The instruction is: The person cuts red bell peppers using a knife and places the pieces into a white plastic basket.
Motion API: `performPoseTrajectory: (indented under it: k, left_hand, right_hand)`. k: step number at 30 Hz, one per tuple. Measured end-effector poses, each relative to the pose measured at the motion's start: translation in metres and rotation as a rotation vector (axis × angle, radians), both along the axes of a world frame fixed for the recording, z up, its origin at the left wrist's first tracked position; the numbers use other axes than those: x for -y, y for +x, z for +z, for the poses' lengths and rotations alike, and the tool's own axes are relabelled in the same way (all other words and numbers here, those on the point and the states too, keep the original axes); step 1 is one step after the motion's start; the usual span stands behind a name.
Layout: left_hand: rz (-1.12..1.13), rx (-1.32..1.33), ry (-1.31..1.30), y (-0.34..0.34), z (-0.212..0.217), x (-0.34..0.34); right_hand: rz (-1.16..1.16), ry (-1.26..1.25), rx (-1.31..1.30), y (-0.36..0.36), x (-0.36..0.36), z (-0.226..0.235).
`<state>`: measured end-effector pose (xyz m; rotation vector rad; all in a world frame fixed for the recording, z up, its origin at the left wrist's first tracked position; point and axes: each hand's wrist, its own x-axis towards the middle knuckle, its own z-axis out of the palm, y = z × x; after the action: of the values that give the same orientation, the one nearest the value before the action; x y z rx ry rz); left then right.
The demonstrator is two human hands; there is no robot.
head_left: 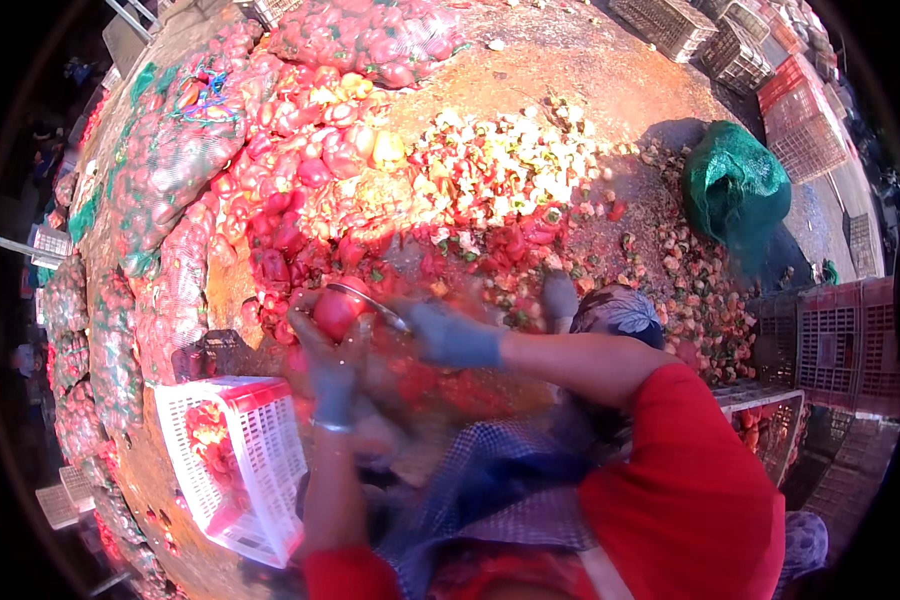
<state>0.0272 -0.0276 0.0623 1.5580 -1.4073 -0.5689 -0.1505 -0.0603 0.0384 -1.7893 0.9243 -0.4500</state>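
A red bell pepper (337, 314) sits in my gloved left hand (328, 368), whose fingers curl round it from below and the side. From the right my gloved right hand (448, 332) grips a knife (378, 304), its thin blade at the top of the pepper; motion blurs the handle. Just beyond my hands a heap of red peppers (280, 235) covers the floor, with a few yellow-orange ones among them. Cut-off pepper cores and stems (510, 160) lie piled farther back and to the right.
A white and red plastic crate (270, 455) with pepper pieces stands beside my left forearm. Full mesh sacks (175, 160) line the left. A green net sack (738, 190) is at the right, near stacked crates (835, 340). Another crate (770, 400) stands beside my right side.
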Motion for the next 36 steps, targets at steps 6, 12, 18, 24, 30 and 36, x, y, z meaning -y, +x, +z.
performPoseTrajectory:
  k: [6, 12, 18, 24, 30, 36]
  left_hand:
    - [-0.006, -0.063, -0.018, 0.002, -0.003, 0.000]
    - [0.030, 0.635, -0.235, 0.034, -0.001, -0.004]
    - [0.114, -0.577, 0.121, 0.018, 0.012, -0.004]
    - [-0.347, 0.663, -0.372, 0.019, -0.034, -0.016]
    - [-0.045, -0.500, 0.233, -0.026, 0.000, -0.021]
    - [-0.030, -0.416, 0.222, -0.017, -0.007, -0.025]
  right_hand:
    - [0.028, 0.102, -0.019, -0.007, -0.008, -0.001]
    - [0.071, 0.095, 0.040, -0.015, -0.032, -0.026]
    - [-0.121, 0.033, 0.030, -0.022, -0.018, 0.024]
    - [-0.057, 0.252, 0.270, -0.013, 0.009, 0.038]
    - [-0.044, 0.119, 0.221, -0.008, 0.003, 0.033]
    - [-0.001, 0.163, 0.320, -0.018, 0.006, 0.040]
